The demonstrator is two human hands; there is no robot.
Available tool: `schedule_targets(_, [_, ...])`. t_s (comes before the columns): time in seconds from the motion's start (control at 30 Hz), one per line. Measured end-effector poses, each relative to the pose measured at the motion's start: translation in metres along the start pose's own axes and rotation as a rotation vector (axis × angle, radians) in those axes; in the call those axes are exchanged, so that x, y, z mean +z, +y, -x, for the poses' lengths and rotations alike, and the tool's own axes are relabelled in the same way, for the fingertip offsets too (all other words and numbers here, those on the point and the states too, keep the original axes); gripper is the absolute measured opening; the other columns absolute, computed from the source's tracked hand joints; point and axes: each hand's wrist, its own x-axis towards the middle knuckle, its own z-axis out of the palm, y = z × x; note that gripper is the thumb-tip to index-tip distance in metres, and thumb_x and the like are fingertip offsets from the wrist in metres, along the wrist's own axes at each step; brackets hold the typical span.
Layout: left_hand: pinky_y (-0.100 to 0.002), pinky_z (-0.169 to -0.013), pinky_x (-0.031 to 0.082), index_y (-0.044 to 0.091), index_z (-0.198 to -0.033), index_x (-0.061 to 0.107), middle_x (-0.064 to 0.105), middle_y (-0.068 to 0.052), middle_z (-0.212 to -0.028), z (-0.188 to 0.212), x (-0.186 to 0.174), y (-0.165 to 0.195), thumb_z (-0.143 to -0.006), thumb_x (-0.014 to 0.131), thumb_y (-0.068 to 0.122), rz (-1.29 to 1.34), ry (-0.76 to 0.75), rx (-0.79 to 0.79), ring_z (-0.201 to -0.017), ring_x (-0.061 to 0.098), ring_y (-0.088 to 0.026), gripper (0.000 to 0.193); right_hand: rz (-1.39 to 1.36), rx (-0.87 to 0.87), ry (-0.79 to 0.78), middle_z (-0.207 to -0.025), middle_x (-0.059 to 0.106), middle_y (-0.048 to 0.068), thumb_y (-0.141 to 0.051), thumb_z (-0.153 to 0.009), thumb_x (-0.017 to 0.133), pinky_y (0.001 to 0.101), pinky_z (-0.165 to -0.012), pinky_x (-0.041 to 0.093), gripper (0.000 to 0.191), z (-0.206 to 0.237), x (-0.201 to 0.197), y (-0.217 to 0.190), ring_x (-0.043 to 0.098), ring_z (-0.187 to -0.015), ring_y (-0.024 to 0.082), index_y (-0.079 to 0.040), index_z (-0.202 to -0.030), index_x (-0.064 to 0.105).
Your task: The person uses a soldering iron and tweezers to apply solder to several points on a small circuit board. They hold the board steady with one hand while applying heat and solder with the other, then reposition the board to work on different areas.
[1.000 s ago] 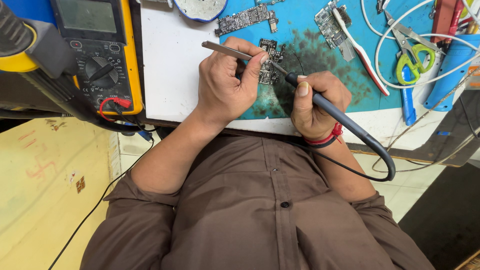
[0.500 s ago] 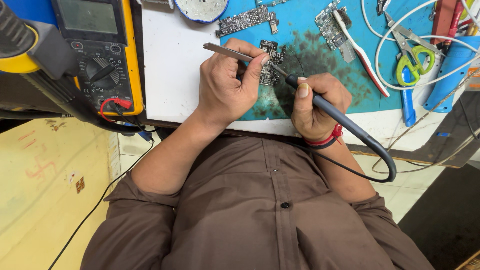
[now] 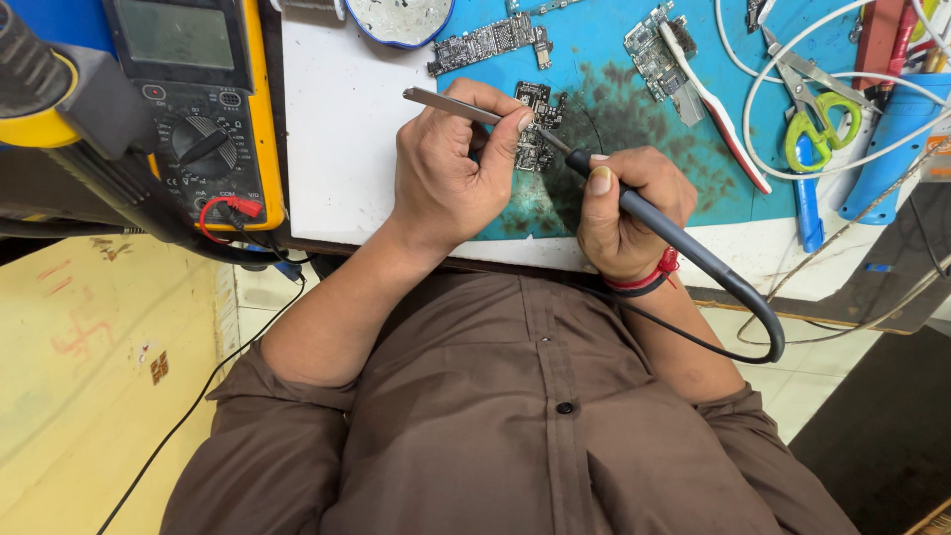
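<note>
The left hand (image 3: 451, 163) pinches slim metal tweezers (image 3: 466, 107). The right hand (image 3: 629, 213) grips a dark grey corded soldering pen (image 3: 684, 243). Both tips meet at the small black circuit board (image 3: 535, 129) on the blue work mat (image 3: 614, 119).

Tweezers (image 3: 451, 101): bare matt metal. Soldering iron (image 3: 674, 238) grip: smooth dark plastic. Mat (image 3: 614, 119): blue, scorch-stained, matt. Shirt (image 3: 515, 416): brown cloth.

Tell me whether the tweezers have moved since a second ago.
No. The tweezers keep their place against the multimeter and the circuit board.
</note>
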Motion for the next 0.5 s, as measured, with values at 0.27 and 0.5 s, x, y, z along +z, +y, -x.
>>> schedule_targets(0.27, [-0.023, -0.062, 0.057, 0.003, -0.102, 0.061, 0.072, -0.005, -0.086, -0.0003, -0.0002, 0.0004, -0.105, 0.071, 0.006, 0.004, -0.001, -0.002, -0.069, 0.071, -0.01, 0.011, -0.002, 0.005, -0.002, -0.087, 0.065, 0.012, -0.008, -0.108, 0.063, 0.0316, -0.062, 0.048, 0.01, 0.0006, 0.0001, -0.0001, 0.062, -0.071, 0.024, 0.001, -0.104, 0.059])
schedule_targets(0.5, [-0.024, -0.061, 0.056, 0.003, -0.102, 0.062, 0.072, -0.004, -0.084, 0.0005, -0.0005, 0.0007, -0.105, 0.072, 0.007, 0.005, 0.0, -0.011, -0.068, 0.07, -0.01, 0.011, 0.0, -0.001, -0.002, -0.088, 0.065, 0.013, -0.007, -0.108, 0.062, 0.0317, -0.063, 0.049, 0.01, 0.0004, -0.0002, 0.0, 0.063, -0.072, 0.024, 0.001, -0.103, 0.059])
